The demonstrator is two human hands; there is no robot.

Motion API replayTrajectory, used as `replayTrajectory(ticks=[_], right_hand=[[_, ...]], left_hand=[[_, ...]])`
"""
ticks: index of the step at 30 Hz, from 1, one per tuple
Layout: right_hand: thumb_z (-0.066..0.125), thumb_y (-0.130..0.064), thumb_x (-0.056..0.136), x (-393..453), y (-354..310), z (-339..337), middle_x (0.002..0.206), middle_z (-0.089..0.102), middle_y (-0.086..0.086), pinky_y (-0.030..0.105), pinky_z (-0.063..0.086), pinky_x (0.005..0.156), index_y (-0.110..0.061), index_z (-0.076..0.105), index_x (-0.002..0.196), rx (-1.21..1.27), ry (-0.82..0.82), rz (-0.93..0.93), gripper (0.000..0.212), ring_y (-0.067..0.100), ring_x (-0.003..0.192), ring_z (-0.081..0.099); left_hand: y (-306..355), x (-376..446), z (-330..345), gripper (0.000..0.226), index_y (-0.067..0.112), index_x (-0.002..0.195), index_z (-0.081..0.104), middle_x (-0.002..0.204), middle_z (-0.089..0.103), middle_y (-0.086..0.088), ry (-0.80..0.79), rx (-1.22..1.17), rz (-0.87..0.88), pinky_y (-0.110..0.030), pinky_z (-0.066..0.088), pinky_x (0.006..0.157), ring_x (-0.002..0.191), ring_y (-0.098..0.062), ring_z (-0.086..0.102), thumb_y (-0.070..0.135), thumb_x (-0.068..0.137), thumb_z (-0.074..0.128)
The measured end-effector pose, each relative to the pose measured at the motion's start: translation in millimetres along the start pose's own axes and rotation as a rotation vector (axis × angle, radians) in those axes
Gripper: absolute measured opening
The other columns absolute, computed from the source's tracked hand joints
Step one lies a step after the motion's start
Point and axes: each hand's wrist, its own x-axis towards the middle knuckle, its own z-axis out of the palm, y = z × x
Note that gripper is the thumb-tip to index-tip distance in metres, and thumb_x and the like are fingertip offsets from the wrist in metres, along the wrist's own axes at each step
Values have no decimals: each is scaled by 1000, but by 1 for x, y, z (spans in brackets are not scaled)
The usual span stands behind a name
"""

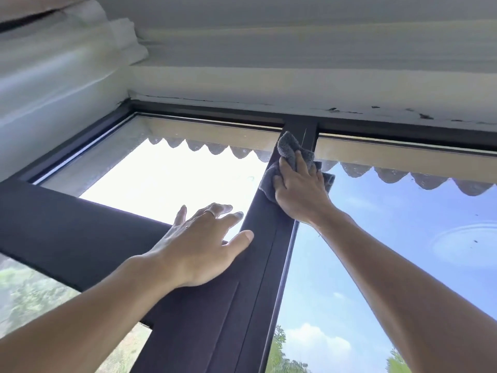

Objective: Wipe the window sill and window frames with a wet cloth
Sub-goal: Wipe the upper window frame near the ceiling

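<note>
Up at the top of the window frame [258, 265] with the cloth

My right hand [298, 189] presses the grey cloth [289, 149] flat against the dark upright bar, fingers spread over it, just under the top rail. Left hand [199, 246] rests lower on the same bar, fingers straight. No readable brand or writing that I can see.

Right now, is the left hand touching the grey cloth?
Apart. The head view shows the left hand flat on the dark frame, with bare frame separating it from the cloth.
</note>
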Motion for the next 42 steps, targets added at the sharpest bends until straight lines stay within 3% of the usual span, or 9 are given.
replayTrajectory(ticks=[5,10,15,20,23,25,31,36,42], right_hand=[[23,-35,106,-73,-16,15,164,-11,10,48,-4,122,-21,10,157,-29,23,-101,55,40,149,-7],[21,-38,106,-63,-5,4,164,-13,6,48,-6,121,-27,10,157,-23,-91,-120,53,39,149,-10],[26,-36,105,-79,-23,12,164,-13,8,53,-9,120,-22,11,156,9,-46,-83,56,45,147,-15],[19,-43,105,-136,-9,11,163,-20,3,50,-11,121,-26,0,157,-45,-132,-294,58,39,147,-21],[20,-43,105,-99,-6,6,165,-13,3,50,-4,122,-28,5,157,-59,-98,-174,56,36,150,-12],[23,-39,105,-95,-18,9,164,-12,5,49,-5,121,-25,8,157,-18,-75,-110,56,38,149,-12],[-1,-49,95,-172,-24,19,164,-15,6,47,-9,119,-23,5,156,-93,-115,-280,67,41,148,-15],[16,-40,105,-141,-24,21,165,-11,6,48,-5,122,-22,11,156,-63,-56,-162,55,40,149,-10],[6,-41,95,-223,-51,39,165,4,11,43,-4,122,-17,24,154,50,6,-162,66,35,151,0]], left_hand=[[10,-18,3,67,36,145,37,158,25,15,35,22,9,-46,-10,120,144,-3,21,69,93,12],[10,-44,7,95,31,154,17,159,23,12,-8,131,6,-49,-14,119,148,-3,5,82,74,6],[11,-52,9,105,31,154,7,160,14,11,-32,259,7,-53,-9,119,149,-7,2,88,66,13],[7,-51,4,104,31,154,6,161,14,8,-61,287,43,-52,-6,120,149,-10,4,88,67,17],[5,-50,6,98,30,154,6,161,13,9,-56,271,56,-50,-5,121,149,-9,3,84,74,27],[1,-49,8,100,30,154,7,160,14,11,-28,248,84,-51,-3,121,149,-8,3,85,71,22],[-10,-58,7,103,33,154,-9,162,-6,14,-62,261,149,-50,-9,120,147,-4,-17,87,70,15],[-12,-79,7,98,32,155,-7,161,-13,19,-36,274,142,-46,-11,121,144,1,-23,83,73,9],[-23,-125,18,89,36,153,-12,160,-15,18,-14,249,99,-41,-13,120,144,1,-23,81,77,1]])
